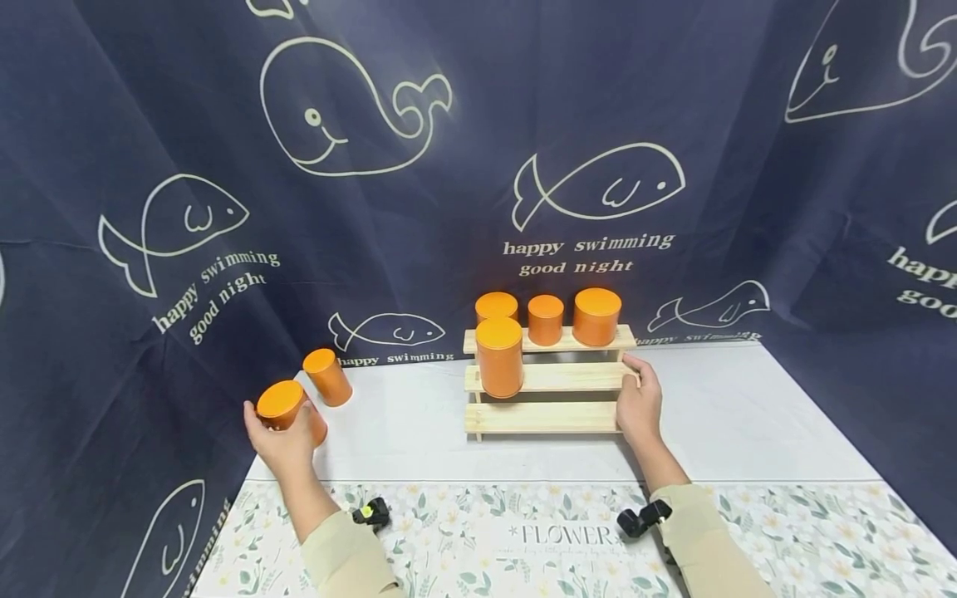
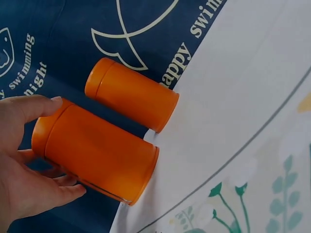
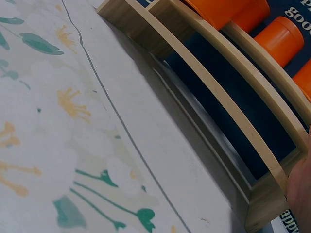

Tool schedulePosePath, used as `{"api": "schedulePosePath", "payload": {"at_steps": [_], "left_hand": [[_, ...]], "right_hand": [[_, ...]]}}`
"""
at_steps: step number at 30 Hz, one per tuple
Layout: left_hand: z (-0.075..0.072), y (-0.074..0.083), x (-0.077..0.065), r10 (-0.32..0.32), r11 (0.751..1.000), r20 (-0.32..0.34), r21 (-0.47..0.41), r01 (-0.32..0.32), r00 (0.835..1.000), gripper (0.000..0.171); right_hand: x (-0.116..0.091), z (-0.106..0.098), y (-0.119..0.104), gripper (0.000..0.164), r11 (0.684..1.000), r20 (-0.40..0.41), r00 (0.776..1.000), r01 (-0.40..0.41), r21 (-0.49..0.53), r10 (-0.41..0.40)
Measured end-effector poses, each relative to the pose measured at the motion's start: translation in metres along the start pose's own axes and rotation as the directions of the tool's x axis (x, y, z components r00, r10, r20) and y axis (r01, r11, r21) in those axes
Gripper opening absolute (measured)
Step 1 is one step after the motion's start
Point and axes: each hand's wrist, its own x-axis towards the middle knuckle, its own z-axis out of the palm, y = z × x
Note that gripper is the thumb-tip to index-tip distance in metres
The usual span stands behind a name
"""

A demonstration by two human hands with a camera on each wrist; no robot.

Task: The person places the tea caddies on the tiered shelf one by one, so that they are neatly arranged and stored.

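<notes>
At the left, my left hand (image 1: 287, 440) grips a large orange canister (image 1: 282, 400) near its lid, thumb on one side and fingers on the other. In the left wrist view the thumb (image 2: 46, 106) lies at the lid's edge of this canister (image 2: 99, 150). A slimmer orange canister (image 1: 329, 378) stands just behind it. My right hand (image 1: 640, 399) holds the right end of a three-tier wooden rack (image 1: 546, 418). A tall orange canister (image 1: 501, 361) is on the middle tier at the left. Three shorter canisters, including a small middle one (image 1: 546, 321), occupy the top tier.
The rack stands on a white table surface (image 1: 404, 440), with a floral cloth (image 1: 449, 548) along the front. A dark blue curtain (image 1: 463, 232) printed with whales and fish hangs close behind the rack and along the left side.
</notes>
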Motion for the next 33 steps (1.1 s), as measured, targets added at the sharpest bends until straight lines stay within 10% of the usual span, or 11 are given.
{"api": "schedulePosePath", "payload": {"at_steps": [33], "left_hand": [[0.0038, -0.0039, 0.0012, -0.006, 0.994, -0.104, -0.113, -0.006, 0.995, 0.084]], "right_hand": [[-0.0022, -0.0006, -0.0018, 0.047, 1.000, 0.018, 1.000, -0.007, -0.009, 0.007]]}}
